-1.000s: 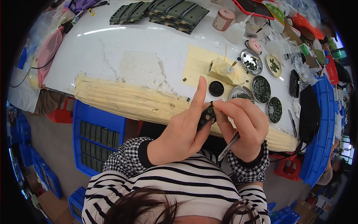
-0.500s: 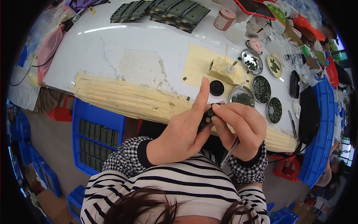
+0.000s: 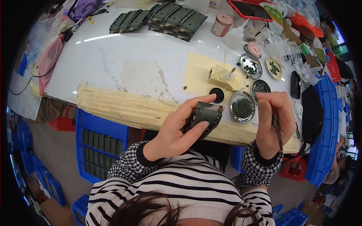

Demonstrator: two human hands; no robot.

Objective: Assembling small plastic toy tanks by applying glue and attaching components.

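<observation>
My left hand [image 3: 169, 132] is wrapped round a boxy camouflage-green plastic part [image 3: 209, 111], with the thumb lying across its face. Apart from it, my right hand [image 3: 277, 118] is raised in front of the dishes. Metal tweezers [image 3: 278, 133] are tucked in its palm, partly covered by the fingers. Small dark green pieces lie in a steel dish [image 3: 242, 121] between the hands. A second dish of green pieces [image 3: 261, 86] is partly hidden behind my right fingers. Beyond my left fingertips lies a round black cap [image 3: 217, 95].
A yellow taped block [image 3: 220, 79] stands on a yellow sheet. Farther back are another steel dish [image 3: 242, 67], a cream plate [image 3: 272, 75], a pink tin [image 3: 221, 25] and camouflage panels [image 3: 177, 19]. Yellow padding [image 3: 124, 107] covers the table edge; a blue crate [image 3: 81, 158] of parts sits below left.
My right hand has moved away from the part to the right, keeping the tweezers. My left hand has turned the part so its broad face shows, and its raised index finger has come down.
</observation>
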